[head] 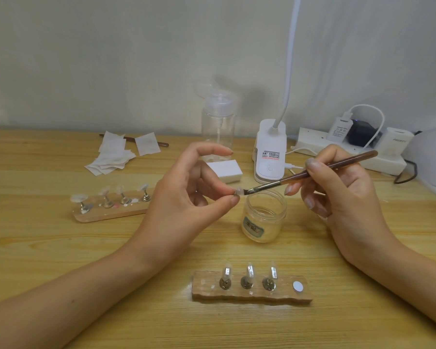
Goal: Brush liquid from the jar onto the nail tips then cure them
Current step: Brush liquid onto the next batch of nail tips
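My left hand [186,190] pinches a small clear nail tip [238,191] between thumb and a fingertip, just above the open glass jar [264,217]. My right hand [342,187] grips a brown-handled brush [312,172], whose bristles touch the nail tip. A wooden stand [252,289] near me carries three nail tips on metal pegs and one bare magnet at its right end. A second wooden stand [111,210] to the left holds several nail tips.
A clip lamp with a white base [269,152] stands behind the jar, beside a clear pump bottle [218,127] and a white block [224,171]. Paper wipes [116,152] lie at the back left. A power strip [350,149] with plugs sits at the back right.
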Demonstrator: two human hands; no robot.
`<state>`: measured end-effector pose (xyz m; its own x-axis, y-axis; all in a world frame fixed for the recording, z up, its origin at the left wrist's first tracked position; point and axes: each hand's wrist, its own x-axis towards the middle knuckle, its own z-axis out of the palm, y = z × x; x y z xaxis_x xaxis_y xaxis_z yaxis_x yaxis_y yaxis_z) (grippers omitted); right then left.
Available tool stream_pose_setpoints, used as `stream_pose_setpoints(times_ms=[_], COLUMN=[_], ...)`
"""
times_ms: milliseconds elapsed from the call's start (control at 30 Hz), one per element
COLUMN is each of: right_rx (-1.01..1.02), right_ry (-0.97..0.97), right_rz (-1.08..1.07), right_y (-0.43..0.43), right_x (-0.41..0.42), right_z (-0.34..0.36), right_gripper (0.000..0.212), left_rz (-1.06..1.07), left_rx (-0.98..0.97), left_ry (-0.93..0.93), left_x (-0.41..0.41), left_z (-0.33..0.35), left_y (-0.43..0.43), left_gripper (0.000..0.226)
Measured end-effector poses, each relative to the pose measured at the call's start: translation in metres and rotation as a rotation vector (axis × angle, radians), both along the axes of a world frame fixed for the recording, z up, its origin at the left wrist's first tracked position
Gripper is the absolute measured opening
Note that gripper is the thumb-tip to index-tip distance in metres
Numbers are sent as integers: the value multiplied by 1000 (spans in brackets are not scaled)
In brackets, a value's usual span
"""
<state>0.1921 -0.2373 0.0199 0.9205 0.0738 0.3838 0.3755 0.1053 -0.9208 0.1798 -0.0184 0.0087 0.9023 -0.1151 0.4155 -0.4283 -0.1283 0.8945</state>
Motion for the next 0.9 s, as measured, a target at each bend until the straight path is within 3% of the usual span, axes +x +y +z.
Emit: stream_pose_setpoints(times_ms=[167, 300, 533, 733, 900], right_rx=[24, 13, 13, 3, -23], right_ry=[-12, -44, 13, -59, -60], right_rz=[-18, 64, -38, 65, 23], right_y=[-1, 1, -1, 0, -1], right_x=[1, 0, 1, 1, 1], right_z=[1, 1, 0, -1, -2], right_gripper=[23, 22, 20, 20, 16], left_rz=[-7, 1, -5, 0, -4], left_rx=[-3, 8, 1, 17, 9], left_ry=[1, 3, 14, 20, 23], left_x=[-1, 0, -1, 0, 1], left_z=[1, 1, 2, 1, 0], left_y=[0, -1, -2, -1, 0], left_gripper=[52, 52, 52, 51, 51])
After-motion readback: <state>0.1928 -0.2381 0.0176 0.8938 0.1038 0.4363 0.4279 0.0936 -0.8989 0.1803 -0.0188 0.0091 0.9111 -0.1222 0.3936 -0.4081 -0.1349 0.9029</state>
